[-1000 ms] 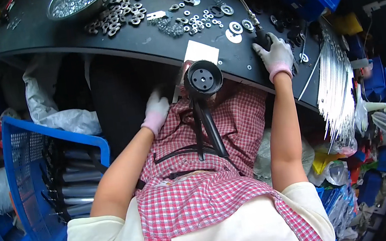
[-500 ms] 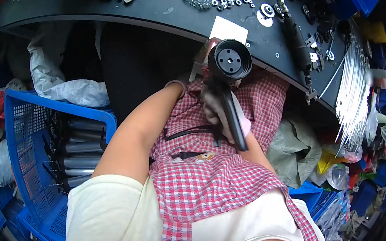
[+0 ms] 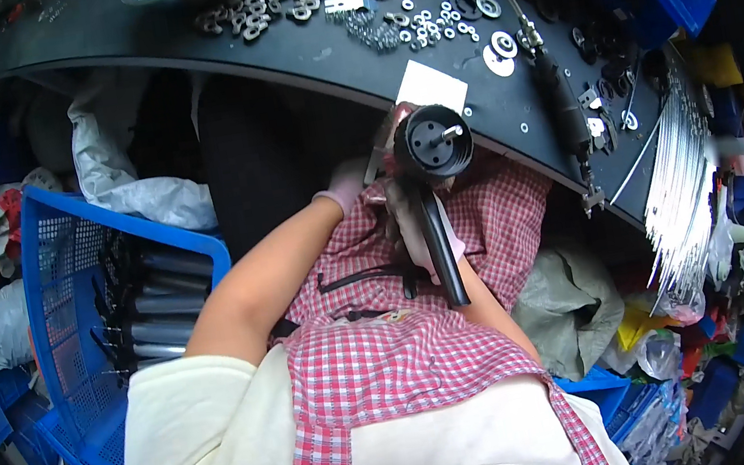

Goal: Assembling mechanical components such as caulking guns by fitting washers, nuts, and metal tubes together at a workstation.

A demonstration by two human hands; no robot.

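A black round housing (image 3: pixel 426 152) with a long black handle (image 3: pixel 445 260) is upheld over my lap, its round open end facing up. Inside its recessed face are several small holes, and a thin metal pin (image 3: pixel 451 133) sticks out. My right hand (image 3: pixel 413 234), in a light glove, is closed around the part by the handle. My left hand (image 3: pixel 347 184), gloved in pale pink, is at the housing's left side; its fingers are hidden behind the housing and a reddish, blurred piece (image 3: pixel 393 137).
On the dark bench (image 3: pixel 306 63) are metal links (image 3: pixel 258 2), small rings (image 3: pixel 436 25), discs and a white card (image 3: pixel 430 87). An air tool (image 3: pixel 562 100) and a bundle of metal rods (image 3: pixel 673 185) lie right. A blue basket (image 3: pixel 109 201) with dark tubes stands left.
A metal pin now stands out of the housing's face, where only holes showed before. The housing and both hands have shifted slightly down and left in view, and the camera view has moved a little.
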